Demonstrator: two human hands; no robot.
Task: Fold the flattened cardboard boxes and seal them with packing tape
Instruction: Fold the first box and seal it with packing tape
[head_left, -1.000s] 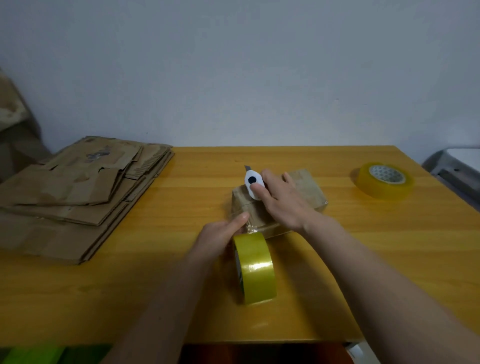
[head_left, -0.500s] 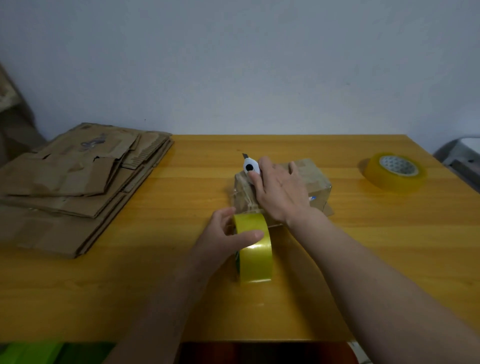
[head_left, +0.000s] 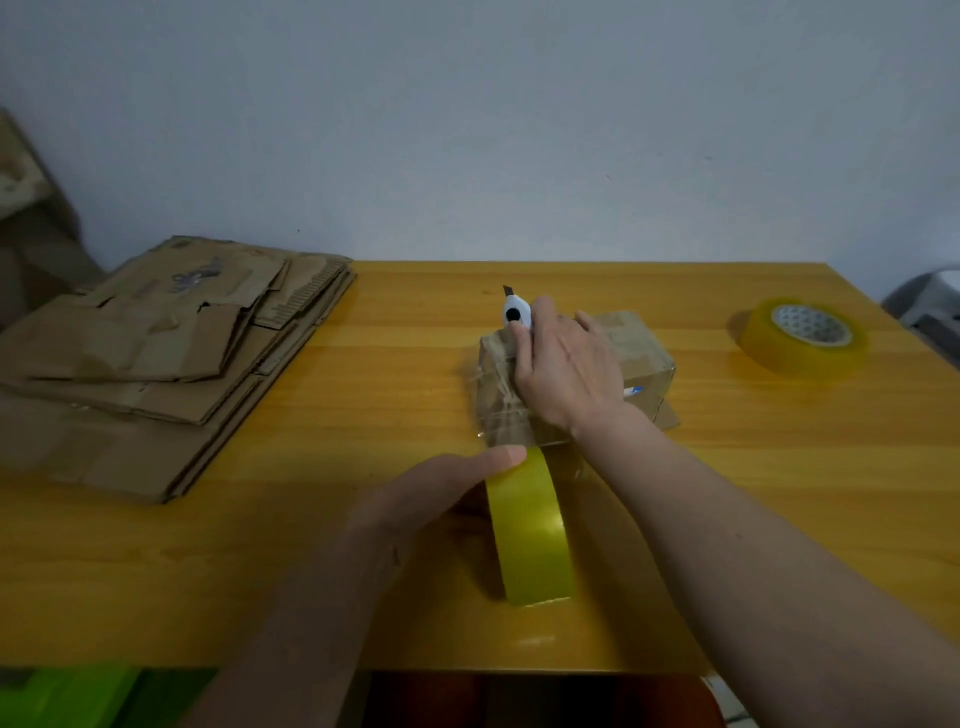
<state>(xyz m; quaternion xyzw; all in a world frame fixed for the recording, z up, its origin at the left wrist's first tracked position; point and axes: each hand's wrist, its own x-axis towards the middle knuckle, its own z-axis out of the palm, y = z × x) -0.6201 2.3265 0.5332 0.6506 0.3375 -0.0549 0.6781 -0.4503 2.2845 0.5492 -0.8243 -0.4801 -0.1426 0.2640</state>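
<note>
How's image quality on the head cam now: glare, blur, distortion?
Head view: dim, even light, soft shadows under the arms. Glare streak on the upright tape roll held by the left hand and on tape across the box. Wide-angle bowing at table edges. Slightly soft overall; no strong motion blur.

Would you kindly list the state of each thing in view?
small box: folded, taped
tape roll: on edge, held by left hand
utility knife: blade out, gripped by right hand
second tape roll: lying flat
flattened boxes: stacked, unfolded
</note>
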